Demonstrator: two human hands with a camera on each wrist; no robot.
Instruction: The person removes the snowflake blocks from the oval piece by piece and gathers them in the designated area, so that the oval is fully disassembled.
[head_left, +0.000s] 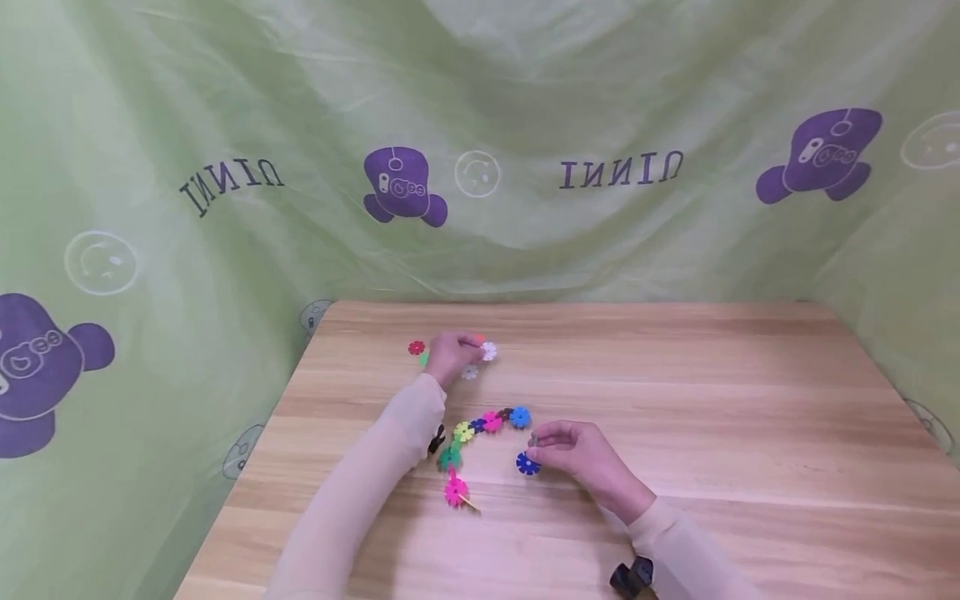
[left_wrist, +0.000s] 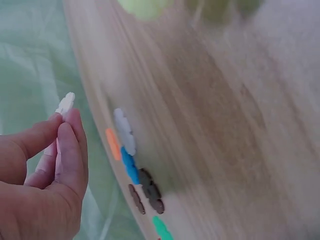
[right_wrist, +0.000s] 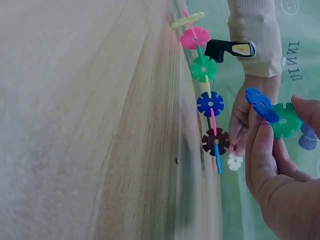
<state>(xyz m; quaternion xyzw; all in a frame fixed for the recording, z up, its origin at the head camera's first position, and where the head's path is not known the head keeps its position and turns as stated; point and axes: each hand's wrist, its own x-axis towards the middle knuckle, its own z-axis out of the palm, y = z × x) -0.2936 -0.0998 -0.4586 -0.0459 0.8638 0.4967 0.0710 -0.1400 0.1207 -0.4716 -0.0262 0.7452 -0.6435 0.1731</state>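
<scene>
At the back of the table my left hand (head_left: 452, 357) pinches a white notched plastic disc (left_wrist: 66, 103) between thumb and fingers, held above the tabletop. My right hand (head_left: 592, 460), nearer the front, pinches a green notched disc (right_wrist: 286, 121). A blue notched disc (right_wrist: 261, 104) is slotted into that green one at an angle. Between the hands, a curved chain of interlocked discs rests on the wood, running from a light blue disc (head_left: 520, 417) through a yellow disc (head_left: 464, 432) to a pink disc (head_left: 455, 492) with a yellow one edge-on at its end.
Loose discs lie around and below my left hand, among them a red disc (head_left: 416, 347), a grey-white disc (left_wrist: 125, 132), an orange disc (left_wrist: 113, 144) and a brown disc (left_wrist: 136, 199). The wooden table (head_left: 712, 392) backs onto a green printed curtain (head_left: 525, 250).
</scene>
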